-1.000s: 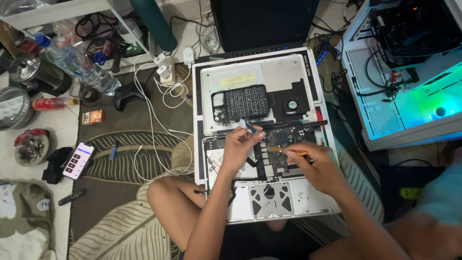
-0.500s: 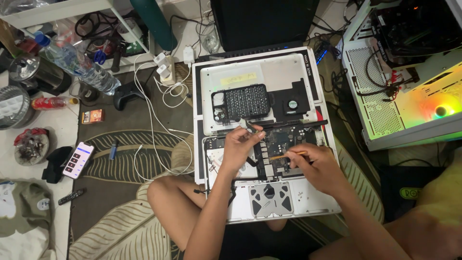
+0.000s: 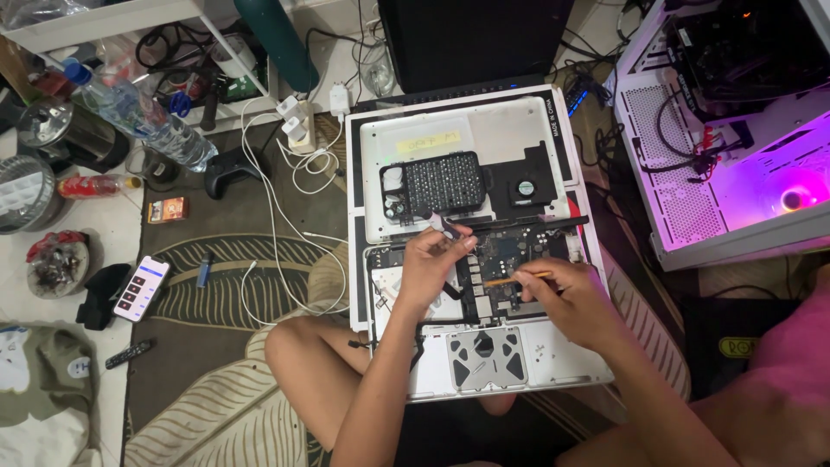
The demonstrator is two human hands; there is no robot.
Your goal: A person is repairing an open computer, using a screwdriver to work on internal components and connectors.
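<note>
Head view: you sit cross-legged on a leaf-patterned rug (image 3: 216,415) with an opened laptop (image 3: 484,285) across your lap, its inner boards bare.
Left hand: your left hand (image 3: 432,268) is curled nearly closed, fingertips pinched on a small grey tool (image 3: 445,225) at the upper edge of the dark circuit board (image 3: 501,259); the heel of the hand rests on the laptop's frame.
Right hand: your right hand (image 3: 575,298) is closed in a pen grip on a thin orange-handled tool (image 3: 516,278), whose tip points left onto the circuit board.
Hands apart: the two hands are near each other, not touching, with the board between them.
Removed cover: one silver bottom cover (image 3: 484,138) lies just behind the laptop, inner face up.
On the cover: one black bit tray (image 3: 437,183) and one small black fan (image 3: 526,187) sit side by side on it.
Trackpad: one grey trackpad plate (image 3: 484,355) shows near your knees.
Left of you: one phone (image 3: 141,288) with a lit screen, one clear water bottle (image 3: 147,117), one black game controller (image 3: 226,169) and a run of white cables (image 3: 277,216).
Right of you: one white computer case (image 3: 735,130), lit purple inside.
</note>
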